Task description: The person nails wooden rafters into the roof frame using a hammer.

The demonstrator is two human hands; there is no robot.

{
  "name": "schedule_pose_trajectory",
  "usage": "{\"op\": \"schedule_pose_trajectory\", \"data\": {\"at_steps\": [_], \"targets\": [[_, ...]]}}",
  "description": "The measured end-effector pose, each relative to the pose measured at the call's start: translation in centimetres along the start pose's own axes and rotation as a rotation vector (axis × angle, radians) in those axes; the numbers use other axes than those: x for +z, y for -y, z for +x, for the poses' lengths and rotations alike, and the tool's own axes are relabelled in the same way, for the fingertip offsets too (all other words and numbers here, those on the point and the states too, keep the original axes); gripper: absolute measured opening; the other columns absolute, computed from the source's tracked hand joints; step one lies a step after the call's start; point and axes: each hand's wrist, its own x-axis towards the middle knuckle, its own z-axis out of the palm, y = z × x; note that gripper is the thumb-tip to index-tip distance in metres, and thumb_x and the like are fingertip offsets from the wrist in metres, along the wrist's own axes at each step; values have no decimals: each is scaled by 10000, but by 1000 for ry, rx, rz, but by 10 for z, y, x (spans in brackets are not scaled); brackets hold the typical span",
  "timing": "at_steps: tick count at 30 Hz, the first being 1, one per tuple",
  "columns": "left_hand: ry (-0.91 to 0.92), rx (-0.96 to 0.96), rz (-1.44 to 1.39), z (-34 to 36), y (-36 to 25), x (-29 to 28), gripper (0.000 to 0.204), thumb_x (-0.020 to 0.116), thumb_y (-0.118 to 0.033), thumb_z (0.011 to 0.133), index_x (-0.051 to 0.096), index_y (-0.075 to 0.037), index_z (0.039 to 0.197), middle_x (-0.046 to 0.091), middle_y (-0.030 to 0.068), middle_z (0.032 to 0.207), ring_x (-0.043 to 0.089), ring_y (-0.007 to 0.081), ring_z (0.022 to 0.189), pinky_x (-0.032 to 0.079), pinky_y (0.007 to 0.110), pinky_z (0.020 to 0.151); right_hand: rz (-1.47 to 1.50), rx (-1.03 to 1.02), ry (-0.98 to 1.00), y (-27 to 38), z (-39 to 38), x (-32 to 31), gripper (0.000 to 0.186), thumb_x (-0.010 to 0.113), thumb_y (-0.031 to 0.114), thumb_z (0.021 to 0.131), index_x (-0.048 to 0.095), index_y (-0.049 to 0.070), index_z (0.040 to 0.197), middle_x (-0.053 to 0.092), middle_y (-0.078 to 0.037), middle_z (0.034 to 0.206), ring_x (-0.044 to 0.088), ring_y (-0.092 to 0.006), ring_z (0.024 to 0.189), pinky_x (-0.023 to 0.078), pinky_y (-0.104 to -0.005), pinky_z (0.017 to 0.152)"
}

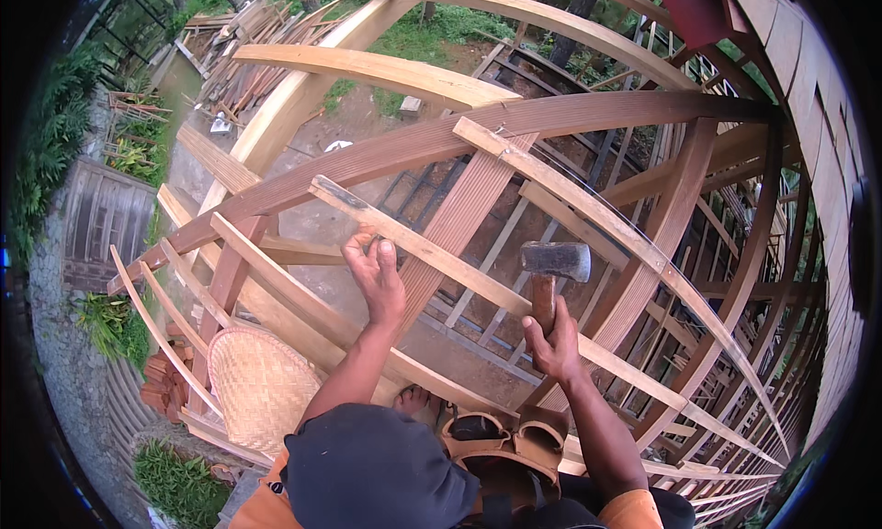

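One left hand (377, 273) just off centre toward 9 o'clock in the head view, thumb raised and fingers half curled, up against the near edge of a pale wooden batten (441, 258); impossible to tell whether anything small sits pinched between thumb and forefinger. Toward 4 o'clock, a right hand (555, 347) wrapped firmly round the wooden handle of a hammer (558, 261), blocky grey metal head up at 3 o'clock, handle crossing above the same batten. Batten laid slantwise over the frame, darkened end at 10 o'clock, other end out at 4 o'clock. Beneath it, a broad reddish-brown rafter (473, 212) with a grooved face, reaching toward 1 o'clock. At 2 o'clock, a second batten (567, 194), well apart from the first. Arching across 12 o'clock, a long brown curved beam (588, 109). Near 6 o'clock, a dark cap (377, 465), a bare foot (416, 399) and a tan leather tool pouch (503, 444). At 8 o'clock, a woven bamboo piece (257, 386). Farther off, a weathered wooden gate (106, 226) at 9 o'clock and loose timber (262, 74) between 10 and 11.
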Motion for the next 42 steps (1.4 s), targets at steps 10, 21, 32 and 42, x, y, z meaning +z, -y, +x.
{"op": "schedule_pose_trajectory", "data": {"at_steps": [10,21,32,42], "targets": [[-337,-488,-122,29,-20,5,480,662,-462,948,391,-87,1076,486,129,1155,494,223,1148,376,509,1055,10,-137,21,-32,-1,1,411,671,210,897,471,7,1193,639,-218,757,657,-425,700,512,-439,656],[455,-1055,6,41,65,-33,1167,193,-908,830,416,88,1396,645,228,1151,649,253,997,523,405,855,2,-29,52,-12,0,10,274,595,180,950,463,14,1123,580,-177,685,628,-324,604,466,-408,556],[460,-861,80,36,69,-22,954,244,-842,888,673,-1,1020,675,114,848,602,197,732,492,357,722,-496,-419,108,137,9,41,387,542,176,985,405,36,1319,623,-332,1087,613,-516,983,498,-562,825],[313,-687,236,29,75,-7,962,241,-860,874,685,-9,812,658,116,765,604,231,791,458,392,785,-393,-548,-24,179,3,30,409,560,226,998,388,-5,1289,602,-232,759,618,-353,615,481,-448,586]]}}
